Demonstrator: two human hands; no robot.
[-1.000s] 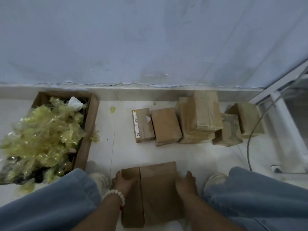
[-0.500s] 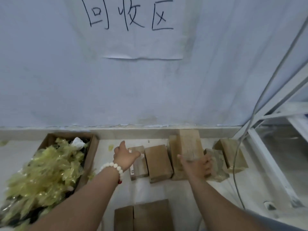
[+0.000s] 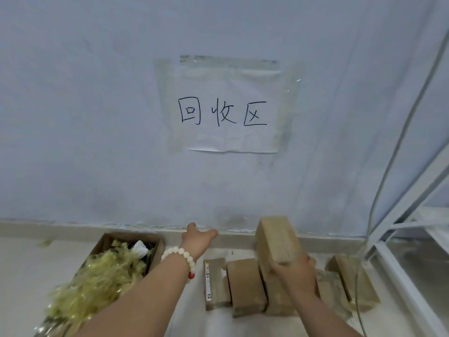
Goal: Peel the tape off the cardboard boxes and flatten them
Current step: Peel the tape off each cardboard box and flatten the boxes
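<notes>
Right hand [image 3: 295, 272] grips taped box [image 3: 277, 239] by near end, fingers curled around it; box held up, tilted, above row. Left hand [image 3: 198, 240] stretched forward toward wall [image 3: 97, 142], fingers loose, holding nothing; bead bracelet [image 3: 179, 256] on wrist. Row of boxes [image 3: 245, 285] on floor between and below both hands, running on to right of right hand. Open carton [image 3: 131, 236] heaped with yellow tape scraps [image 3: 104, 276] left of left arm. Handwritten paper sign [image 3: 228, 113] on wall above hands.
</notes>
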